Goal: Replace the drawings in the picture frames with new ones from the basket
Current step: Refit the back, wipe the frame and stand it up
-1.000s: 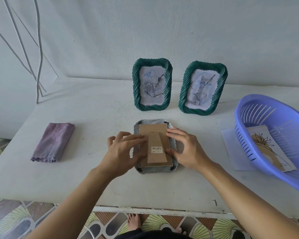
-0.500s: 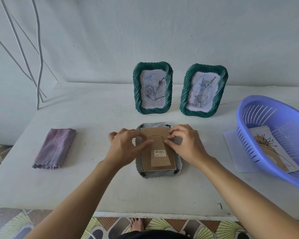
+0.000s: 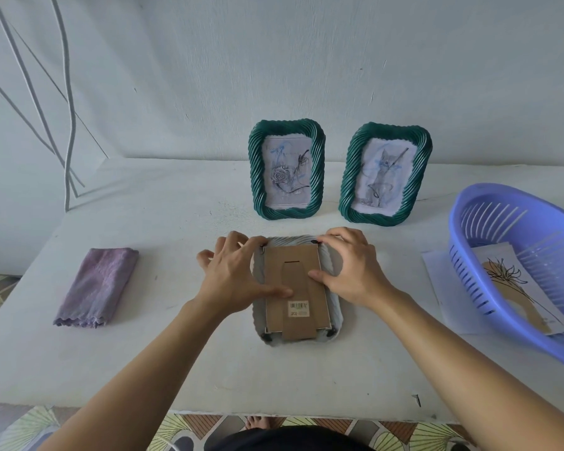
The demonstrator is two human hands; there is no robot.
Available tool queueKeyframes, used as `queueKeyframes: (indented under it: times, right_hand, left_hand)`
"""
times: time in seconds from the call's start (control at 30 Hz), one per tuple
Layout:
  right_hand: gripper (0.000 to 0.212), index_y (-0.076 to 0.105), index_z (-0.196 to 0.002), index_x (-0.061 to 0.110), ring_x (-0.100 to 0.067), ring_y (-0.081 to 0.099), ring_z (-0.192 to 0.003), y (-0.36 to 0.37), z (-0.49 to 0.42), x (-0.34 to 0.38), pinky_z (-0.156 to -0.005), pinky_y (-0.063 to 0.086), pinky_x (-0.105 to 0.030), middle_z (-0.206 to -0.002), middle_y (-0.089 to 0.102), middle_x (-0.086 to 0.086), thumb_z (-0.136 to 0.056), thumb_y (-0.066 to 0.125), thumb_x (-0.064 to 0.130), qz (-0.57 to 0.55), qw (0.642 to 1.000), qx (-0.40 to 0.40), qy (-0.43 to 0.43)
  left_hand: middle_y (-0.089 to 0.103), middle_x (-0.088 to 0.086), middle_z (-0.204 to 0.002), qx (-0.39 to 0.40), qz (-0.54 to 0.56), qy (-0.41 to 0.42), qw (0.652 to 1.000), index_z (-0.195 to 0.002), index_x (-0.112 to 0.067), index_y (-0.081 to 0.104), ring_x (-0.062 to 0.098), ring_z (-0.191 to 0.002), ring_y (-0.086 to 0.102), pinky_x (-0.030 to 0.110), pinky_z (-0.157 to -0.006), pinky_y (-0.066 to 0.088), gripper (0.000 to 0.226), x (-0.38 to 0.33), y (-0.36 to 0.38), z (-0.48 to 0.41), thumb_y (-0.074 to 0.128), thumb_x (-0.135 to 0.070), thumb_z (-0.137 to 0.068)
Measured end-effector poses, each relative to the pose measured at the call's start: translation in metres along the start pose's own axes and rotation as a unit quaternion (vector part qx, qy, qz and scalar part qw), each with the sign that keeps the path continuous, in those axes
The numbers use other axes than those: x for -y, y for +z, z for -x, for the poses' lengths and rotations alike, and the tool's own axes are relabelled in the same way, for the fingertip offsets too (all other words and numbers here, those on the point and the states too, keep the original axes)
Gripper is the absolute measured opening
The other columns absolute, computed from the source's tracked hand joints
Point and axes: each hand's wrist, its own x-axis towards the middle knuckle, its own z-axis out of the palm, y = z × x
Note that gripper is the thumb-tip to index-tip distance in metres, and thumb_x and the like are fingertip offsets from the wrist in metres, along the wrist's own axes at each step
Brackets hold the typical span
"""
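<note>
A pale frame (image 3: 335,309) lies face down in the middle of the table, its brown cardboard backing (image 3: 295,275) with a barcode sticker facing up. My left hand (image 3: 235,275) rests on its left side, fingertips at the top left corner and thumb pressed on the backing. My right hand (image 3: 355,271) rests on the right side, index fingertip at the top right corner clip, thumb on the cardboard stand. Two green twisted frames stand behind: one with a rose drawing (image 3: 286,170), one with a cat drawing (image 3: 385,174). A flower drawing (image 3: 515,288) lies in the purple basket (image 3: 466,242).
A folded purple cloth (image 3: 98,284) lies at the left of the table. A white sheet (image 3: 443,281) sits partly under the basket. White cables (image 3: 67,125) run down the wall at the left. The table's front edge is close to my body.
Both hands slid from the middle of the backing up to the frame's top corners. The camera view dipped slightly.
</note>
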Motion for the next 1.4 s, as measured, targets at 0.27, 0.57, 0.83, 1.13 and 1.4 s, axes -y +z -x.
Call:
queueKeyframes:
  times: [0.27,0.57,0.83,1.13,1.4]
  right_hand:
    - [0.065,0.06,-0.128,0.027,-0.011,0.047,-0.121,-0.004,-0.008,-0.004,-0.094,0.034,-0.029,-0.124,0.058,0.011,-0.072,0.081,0.053,-0.012,0.999,0.03,-0.004]
    - [0.062,0.056,-0.119,0.032,-0.012,0.043,-0.122,-0.008,-0.02,-0.003,-0.09,0.036,-0.037,-0.123,0.054,0.016,-0.068,0.083,0.054,0.0,0.997,0.08,0.022]
    - [0.051,0.06,-0.109,0.037,-0.011,0.046,-0.118,-0.006,-0.017,-0.005,-0.093,0.038,-0.041,-0.116,0.055,0.019,-0.067,0.083,0.053,-0.028,0.997,0.066,0.015]
    - [0.061,0.07,-0.116,0.034,-0.009,0.051,-0.117,0.002,-0.007,-0.01,-0.104,0.04,-0.047,-0.118,0.06,0.015,-0.061,0.078,0.061,-0.105,0.994,0.014,0.021]
    - [0.058,0.07,-0.119,0.029,-0.008,0.049,-0.118,0.002,-0.005,-0.008,-0.107,0.038,-0.039,-0.119,0.059,0.014,-0.066,0.088,0.046,-0.104,0.994,0.01,0.031]
  left_hand:
    - [0.049,-0.021,-0.126,-0.001,-0.005,0.008,1.0,-0.137,-0.042,0.05,0.009,-0.12,0.039,0.038,-0.09,0.018,0.112,0.003,0.001,-0.003,0.059,-0.099,-0.041]
    - [0.058,-0.016,-0.122,-0.031,-0.074,0.074,0.994,-0.131,-0.037,0.062,0.013,-0.111,0.049,0.041,-0.086,0.02,0.106,0.009,0.002,-0.004,0.048,-0.103,-0.05]
    - [0.059,-0.014,-0.122,-0.034,-0.075,0.089,0.993,-0.131,-0.032,0.059,0.013,-0.11,0.052,0.04,-0.087,0.02,0.107,0.012,0.004,-0.004,0.045,-0.103,-0.053]
    - [0.046,-0.021,-0.12,0.024,-0.01,0.043,0.999,-0.13,-0.041,0.046,0.009,-0.114,0.044,0.037,-0.086,0.021,0.107,0.007,0.002,-0.013,0.056,-0.101,-0.042]
    - [0.041,-0.013,-0.122,0.108,0.033,-0.03,0.993,-0.122,-0.036,0.047,0.012,-0.114,0.042,0.039,-0.086,0.026,0.102,-0.007,-0.002,-0.029,0.08,-0.082,-0.037]
